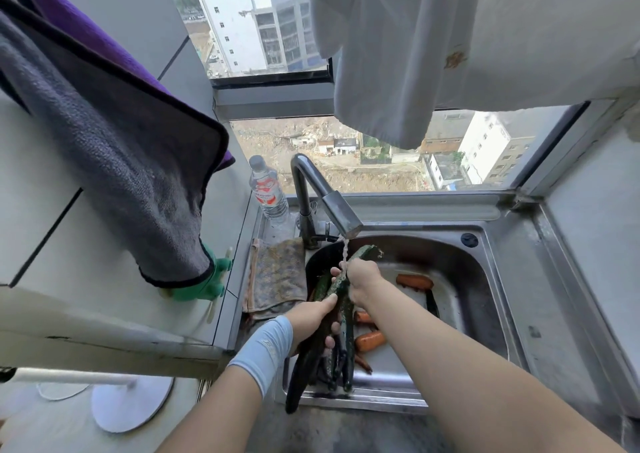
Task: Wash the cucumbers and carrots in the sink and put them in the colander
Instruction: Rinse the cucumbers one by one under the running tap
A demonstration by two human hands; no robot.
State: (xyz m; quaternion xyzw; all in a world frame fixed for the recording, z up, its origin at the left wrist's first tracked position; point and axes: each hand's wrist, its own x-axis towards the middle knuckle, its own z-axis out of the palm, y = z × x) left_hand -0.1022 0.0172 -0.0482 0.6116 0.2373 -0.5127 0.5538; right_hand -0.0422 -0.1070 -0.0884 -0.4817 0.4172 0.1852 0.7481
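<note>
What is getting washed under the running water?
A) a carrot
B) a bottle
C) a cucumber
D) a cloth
C: the left hand and right hand hold a cucumber in the stream from the tap, while the carrots lie in the sink.

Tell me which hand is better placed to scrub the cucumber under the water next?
Probably the right hand: it grips the cucumber just where the faucet stream lands. The left hand holds it lower down, away from the water, steadying it.
</note>
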